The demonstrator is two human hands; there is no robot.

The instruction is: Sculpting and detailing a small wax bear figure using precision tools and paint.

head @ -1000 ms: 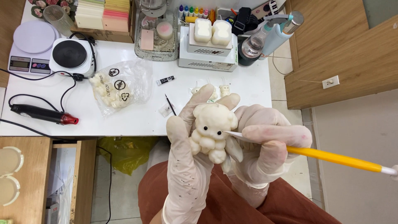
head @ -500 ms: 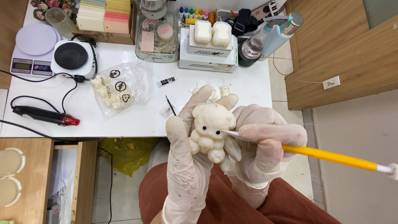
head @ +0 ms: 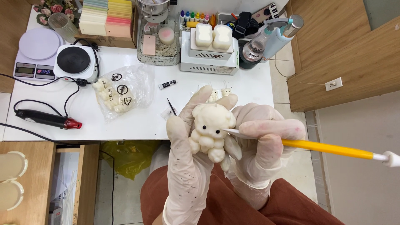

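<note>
Left hand (head: 187, 166), gloved fingers wrapped, held a lumpy cream bear (head: 208, 129); right hand (head: 260, 146) pinched a yellow brush (head: 325, 148).

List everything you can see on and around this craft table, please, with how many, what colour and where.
figurine: 1, cream, bear-like, two black eyes, held in left hand
tool: 1, yellow handle, pale pointed tip at the figurine's face
bag of small figures: 1, clear, table middle
heat gun: 1, black with red nose, table left
hot plate: 1, white with black top, back left
scale: 1, white, far left
moulded blocks: 2, cream, on a white box at the back
spray bottles: 2, back right
table: 1, white
left hand: gloved, around the figurine
right hand: gloved, grip on the tool
</note>
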